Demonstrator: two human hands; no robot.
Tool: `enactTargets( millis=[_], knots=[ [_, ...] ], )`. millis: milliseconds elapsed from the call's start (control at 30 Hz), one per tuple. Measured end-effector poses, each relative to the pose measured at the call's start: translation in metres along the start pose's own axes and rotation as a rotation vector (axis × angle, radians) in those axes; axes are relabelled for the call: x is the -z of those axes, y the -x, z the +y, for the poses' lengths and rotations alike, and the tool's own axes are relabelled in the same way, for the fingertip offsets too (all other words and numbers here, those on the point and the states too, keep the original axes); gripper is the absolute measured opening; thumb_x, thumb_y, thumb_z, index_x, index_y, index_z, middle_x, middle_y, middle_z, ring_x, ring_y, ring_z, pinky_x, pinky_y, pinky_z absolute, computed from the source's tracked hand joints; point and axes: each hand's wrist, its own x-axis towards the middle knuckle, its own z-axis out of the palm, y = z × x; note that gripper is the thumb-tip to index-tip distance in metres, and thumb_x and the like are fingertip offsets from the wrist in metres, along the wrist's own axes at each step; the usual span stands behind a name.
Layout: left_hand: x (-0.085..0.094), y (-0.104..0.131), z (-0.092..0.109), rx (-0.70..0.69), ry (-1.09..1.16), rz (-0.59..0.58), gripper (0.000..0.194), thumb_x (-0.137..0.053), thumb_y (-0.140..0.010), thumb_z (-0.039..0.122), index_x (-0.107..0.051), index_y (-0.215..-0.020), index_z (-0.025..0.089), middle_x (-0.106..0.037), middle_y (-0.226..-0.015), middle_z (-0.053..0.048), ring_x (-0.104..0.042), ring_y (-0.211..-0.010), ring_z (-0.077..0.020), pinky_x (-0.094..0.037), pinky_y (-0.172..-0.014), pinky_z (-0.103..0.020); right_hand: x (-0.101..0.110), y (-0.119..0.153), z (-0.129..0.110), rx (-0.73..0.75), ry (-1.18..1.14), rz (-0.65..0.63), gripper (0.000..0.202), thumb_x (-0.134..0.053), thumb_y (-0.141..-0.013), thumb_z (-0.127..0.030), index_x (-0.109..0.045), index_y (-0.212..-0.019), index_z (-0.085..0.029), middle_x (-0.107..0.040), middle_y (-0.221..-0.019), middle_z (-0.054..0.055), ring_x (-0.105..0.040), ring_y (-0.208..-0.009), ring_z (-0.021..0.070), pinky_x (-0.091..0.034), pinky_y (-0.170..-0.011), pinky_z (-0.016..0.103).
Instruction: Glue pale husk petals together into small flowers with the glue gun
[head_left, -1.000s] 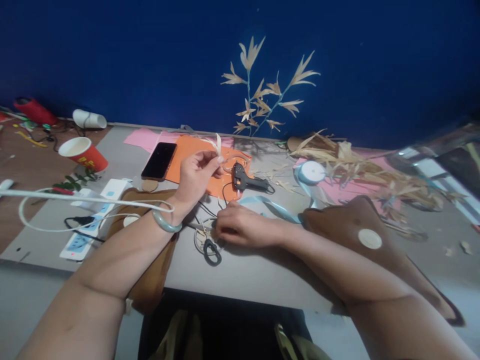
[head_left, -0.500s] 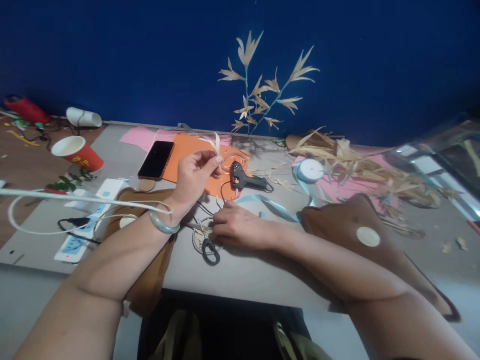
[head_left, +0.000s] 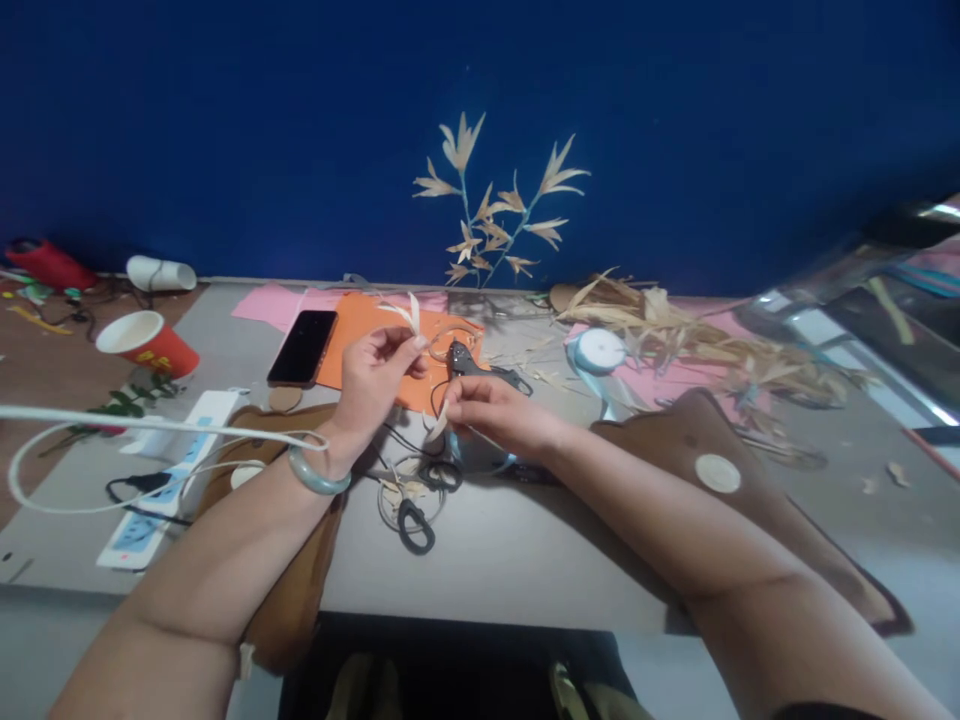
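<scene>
My left hand (head_left: 382,372) pinches a small pale flower of dried husk (head_left: 413,316), its petals pointing up from the fingertips. Close by on the right, my right hand (head_left: 491,412) is closed on a thin pale husk piece (head_left: 437,428) that hangs below its fingertips. Behind the right hand lies a black glue gun (head_left: 463,360), partly covered by that hand. Below both hands, scissors with black handles (head_left: 415,527) rest on the table among coiled wire and husk scraps. Orange card (head_left: 352,340) lies beneath and behind the left hand.
A branch with husk flowers (head_left: 491,225) rises by the blue wall. Dried husks (head_left: 660,310) and a ribbon roll (head_left: 600,352) lie right. Left are a phone (head_left: 303,346), red cup (head_left: 150,345), power strip (head_left: 169,480) and white cable (head_left: 150,420). Brown cushions (head_left: 675,440) flank the arms.
My right hand has lifted from beside the scissors up toward the left hand, and a husk piece now shows in its fingers. The left hand keeps its pinch. The whole view has shifted slightly.
</scene>
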Motion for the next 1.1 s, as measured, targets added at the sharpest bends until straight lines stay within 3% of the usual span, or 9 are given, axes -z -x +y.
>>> enactTargets(
  millis=[133,267,467,600,833,1000,1100],
  knots=[
    [-0.002,0.002,0.000,0.008,0.005,0.000,0.023,-0.075,-0.071,0.032,-0.064,-0.077,0.013,-0.065,-0.060,0.001,-0.062,-0.052,-0.0097,-0.055,-0.055,-0.022,0.007,-0.001,-0.013,0.048,-0.153,0.119,0.022,-0.074,-0.071,-0.026,-0.054,-0.074,-0.016,-0.052,-0.054,-0.007,-0.043,-0.049,0.0051,-0.032,-0.051,0.019],
    [-0.004,0.005,0.000,0.081,0.032,-0.082,0.023,-0.075,-0.071,0.033,-0.064,-0.076,0.013,-0.066,-0.061,-0.001,-0.062,-0.052,-0.0101,-0.053,-0.053,-0.021,0.011,0.000,-0.026,0.099,-0.209,0.214,0.022,-0.072,-0.072,-0.027,-0.052,-0.072,-0.017,-0.045,-0.052,-0.009,-0.037,-0.046,0.0050,-0.035,-0.050,0.021],
    [-0.006,0.013,0.000,0.085,-0.009,-0.210,0.019,-0.073,-0.074,0.031,-0.063,-0.074,0.014,-0.068,-0.066,-0.002,-0.062,-0.058,-0.0110,-0.053,-0.056,-0.022,0.013,0.000,-0.031,0.218,-0.164,0.391,0.021,-0.072,-0.070,-0.026,-0.053,-0.068,-0.017,-0.057,-0.061,-0.005,-0.042,-0.048,0.0050,-0.035,-0.047,0.018],
    [-0.011,0.018,0.006,0.099,-0.060,-0.310,0.018,-0.072,-0.075,0.029,-0.064,-0.069,0.014,-0.066,-0.060,-0.001,-0.060,-0.053,-0.0109,-0.051,-0.054,-0.022,0.012,0.000,-0.027,0.245,-0.098,0.365,0.018,-0.071,-0.071,-0.026,-0.056,-0.069,-0.017,-0.059,-0.058,-0.004,-0.044,-0.046,0.0059,-0.036,-0.046,0.019],
    [-0.011,0.019,0.012,0.028,-0.139,-0.251,0.017,-0.072,-0.074,0.029,-0.067,-0.071,0.014,-0.064,-0.057,0.000,-0.059,-0.052,-0.0107,-0.050,-0.055,-0.022,0.012,0.001,-0.025,0.269,0.014,0.345,0.016,-0.069,-0.073,-0.024,-0.054,-0.071,-0.018,-0.054,-0.050,-0.006,-0.047,-0.044,0.0069,-0.039,-0.045,0.019],
    [-0.008,0.017,0.010,-0.094,-0.261,-0.264,0.016,-0.071,-0.075,0.027,-0.066,-0.069,0.014,-0.064,-0.058,-0.001,-0.059,-0.055,-0.0103,-0.049,-0.056,-0.021,0.013,0.007,-0.033,0.308,0.207,0.302,0.020,-0.071,-0.071,-0.021,-0.056,-0.084,-0.017,-0.066,-0.075,-0.001,-0.058,-0.053,0.0089,-0.048,-0.052,0.023],
    [-0.008,0.018,0.008,-0.166,-0.311,-0.273,0.014,-0.071,-0.076,0.027,-0.067,-0.070,0.014,-0.066,-0.061,-0.002,-0.060,-0.057,-0.0110,-0.050,-0.058,-0.021,0.013,0.011,-0.040,0.315,0.448,0.255,0.014,-0.066,-0.077,-0.025,-0.062,-0.085,-0.015,-0.066,-0.072,0.002,-0.061,-0.057,0.0116,-0.048,-0.054,0.025]
  ],
)
